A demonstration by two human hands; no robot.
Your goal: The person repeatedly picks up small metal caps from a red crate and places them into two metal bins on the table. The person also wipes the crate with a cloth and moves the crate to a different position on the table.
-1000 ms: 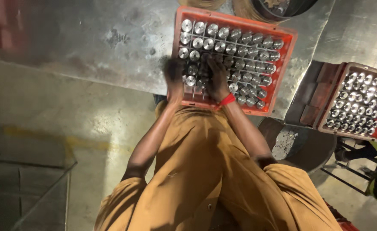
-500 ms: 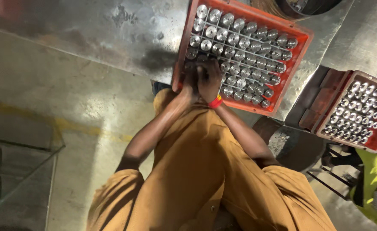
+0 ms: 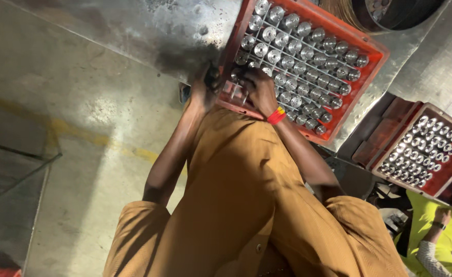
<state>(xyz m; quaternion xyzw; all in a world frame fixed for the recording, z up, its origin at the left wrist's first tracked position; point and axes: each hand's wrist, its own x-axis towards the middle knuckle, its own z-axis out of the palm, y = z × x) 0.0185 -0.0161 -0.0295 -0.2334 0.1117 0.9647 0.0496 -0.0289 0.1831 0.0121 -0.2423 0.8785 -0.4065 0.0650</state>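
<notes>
Here, two bare hands work at the near corner of a red crate (image 3: 374, 51). The crate is a square plastic box with a thin grid inside, and it sits on a dull, scratched sheet of metal (image 3: 134, 31). The grid holds shiny round metal parts (image 3: 308, 61), each in its own little square. There are too many to count one by one, but they make about six rows with about eight in a row. A few squares at the near corner look bare.

The left hand (image 3: 205, 87) is at the outer edge of that corner. Its fingers curl around something small and dark there, but I cannot tell what it is or how tight the hold is. The right hand (image 3: 259, 90) lies flat on top of the parts at the same corner, fingers bent down onto them. I cannot tell if it has hold of one. A red and yellow band (image 3: 276, 116) goes around the right wrist.

A second red crate (image 3: 444, 179) stands well apart to the right, also full of shiny round parts. One big round drum (image 3: 390, 13) shows at the top edge. The floor (image 3: 82, 169) is smooth grey concrete with one faded yellow line (image 3: 98, 138). The person wears soft brown clothes (image 3: 236, 205). Another person's hand (image 3: 441, 218) shows at the bottom right, beside bright yellow-green cloth (image 3: 431, 241).
</notes>
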